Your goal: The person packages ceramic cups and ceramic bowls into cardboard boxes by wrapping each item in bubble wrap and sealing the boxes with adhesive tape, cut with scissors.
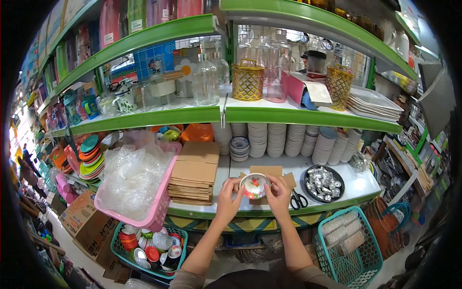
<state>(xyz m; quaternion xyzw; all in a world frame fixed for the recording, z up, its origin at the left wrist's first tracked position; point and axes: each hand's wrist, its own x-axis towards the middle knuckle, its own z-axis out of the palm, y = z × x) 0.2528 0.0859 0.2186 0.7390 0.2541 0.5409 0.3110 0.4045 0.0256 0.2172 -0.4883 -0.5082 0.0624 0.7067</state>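
Observation:
A small white bowl [254, 185] with red flowers inside and a red patterned edge is held up over the shelf's front part. My left hand [230, 195] is closed on its left side and my right hand [279, 194] grips the right side. The bowl's inside faces me. Behind and partly under it lies an open cardboard box [266, 170], its flaps spread and its inside mostly hidden. Black-handled scissors [299, 200] rest just right of my right hand. Left of my left hand rises a stack of flat brown cardboard [195, 168].
A pink basket [167, 187] of clear plastic wrap [134, 166] juts out at left. A dark round tray [308, 180] holds silver-wrapped pieces. Stacked bowls [276, 139] line the back. Below stand teal baskets, one with colourful bowls [152, 253], one with wrapped packs [344, 233].

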